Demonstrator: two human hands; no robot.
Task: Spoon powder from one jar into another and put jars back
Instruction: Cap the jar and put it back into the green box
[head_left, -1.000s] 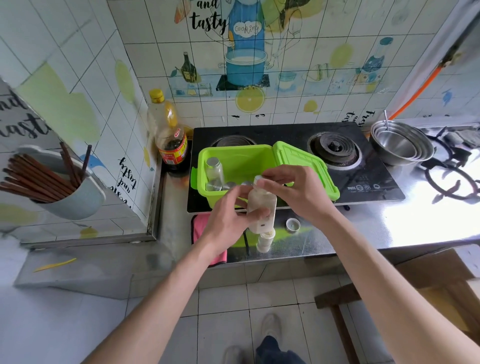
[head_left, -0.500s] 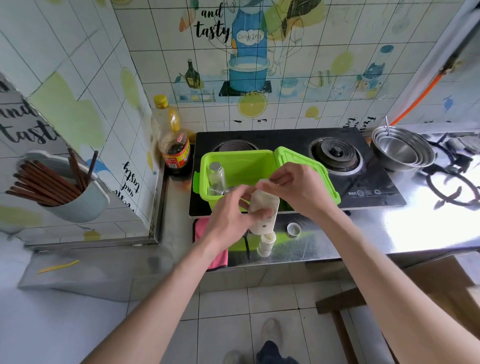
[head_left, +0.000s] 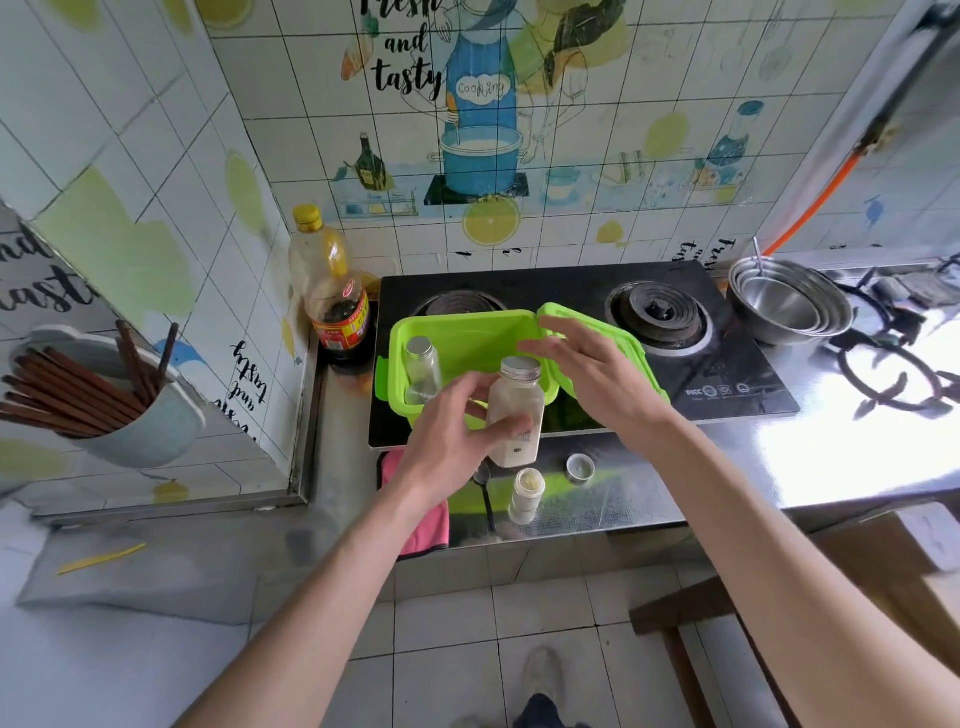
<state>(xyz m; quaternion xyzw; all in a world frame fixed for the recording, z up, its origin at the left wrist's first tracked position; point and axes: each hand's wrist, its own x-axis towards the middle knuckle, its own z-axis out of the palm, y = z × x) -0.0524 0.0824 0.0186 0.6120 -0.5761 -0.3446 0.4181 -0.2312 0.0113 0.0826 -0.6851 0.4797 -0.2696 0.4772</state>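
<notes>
My left hand (head_left: 445, 441) grips a tall jar of white powder (head_left: 521, 410), which has its metal lid (head_left: 521, 368) on. It holds the jar in front of the green box (head_left: 467, 332). My right hand (head_left: 592, 374) hovers just right of the lid with its fingers spread and touches nothing. On the steel counter below stands a small open jar (head_left: 527, 493) of pale yellow powder. Its cap (head_left: 580, 466) lies to the right and a dark spoon (head_left: 485, 493) to the left. A capped glass jar (head_left: 422, 366) stands inside the box.
The box's lid (head_left: 613, 343) hangs open to the right over the black hob (head_left: 727, 374). An oil bottle (head_left: 332, 301) stands at the back left, stacked steel bowls (head_left: 789, 306) at the right. A pink cloth (head_left: 431, 525) lies at the counter edge, and a chopstick holder (head_left: 130, 405) hangs on the left wall.
My right hand has let go of the tall jar's lid and opened to the right. The jar, in my left hand, now shows its lid.
</notes>
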